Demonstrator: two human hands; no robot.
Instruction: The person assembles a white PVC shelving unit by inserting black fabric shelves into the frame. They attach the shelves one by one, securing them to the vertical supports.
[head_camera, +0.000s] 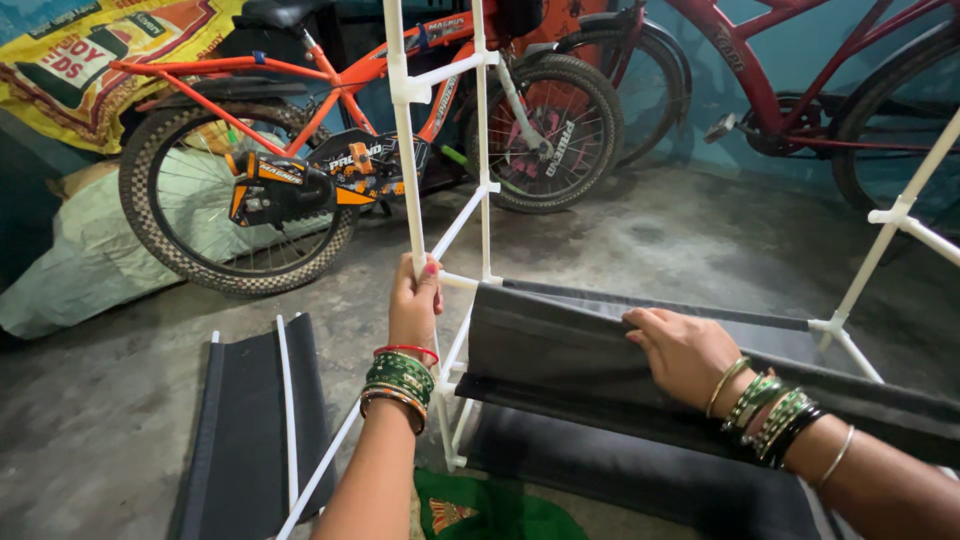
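My left hand (414, 300) grips an upright white plastic tube (404, 150) of a rack frame, fingers wrapped round it. My right hand (682, 350) pinches the upper edge of a black fabric shelf panel (560, 350) stretched across the frame between white tubes. Both wrists wear bangles. A second black fabric panel (248, 420) with a white tube along it lies flat on the floor to the left. Another white frame side (880, 240) stands at the right.
An orange bicycle (330, 150) leans behind the frame, and a red bicycle (800, 90) stands at the back right. A pale sack (90, 260) lies at the left on the grey concrete floor (640, 230). Green cloth (480, 510) shows near the bottom edge.
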